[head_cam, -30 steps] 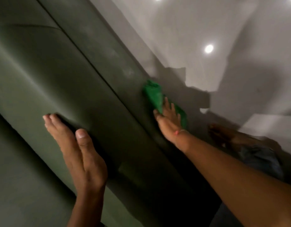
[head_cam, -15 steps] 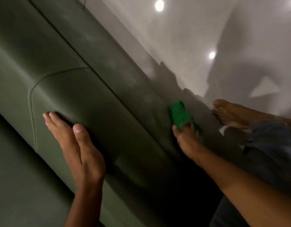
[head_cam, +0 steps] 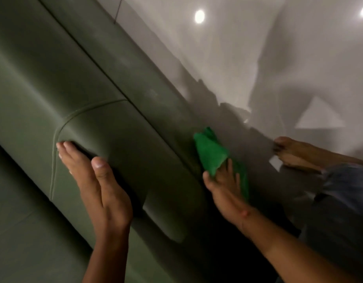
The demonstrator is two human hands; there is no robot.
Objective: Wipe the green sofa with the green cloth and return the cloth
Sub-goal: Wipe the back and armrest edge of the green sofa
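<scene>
The dark green sofa [head_cam: 78, 94] fills the left and middle of the view, running diagonally, with a stitched seam across its padded edge. My left hand [head_cam: 94, 180] lies flat on that padded edge, fingers together, holding nothing. My right hand [head_cam: 225, 186] presses the bright green cloth [head_cam: 211, 154] against the sofa's lower side panel near the floor. The cloth bunches up beyond my fingertips and part of it lies under my palm.
A glossy pale floor [head_cam: 237, 58] reflects ceiling lights at the upper right. My bare foot [head_cam: 295, 154] and a jeans-clad leg [head_cam: 344, 193] rest on the floor right of the cloth. The sofa seat [head_cam: 23, 221] occupies the lower left.
My right hand has slid the cloth along the sofa's lower panel toward me. The view has shifted, bringing the seam and my foot into sight. My left hand stays on the padded edge.
</scene>
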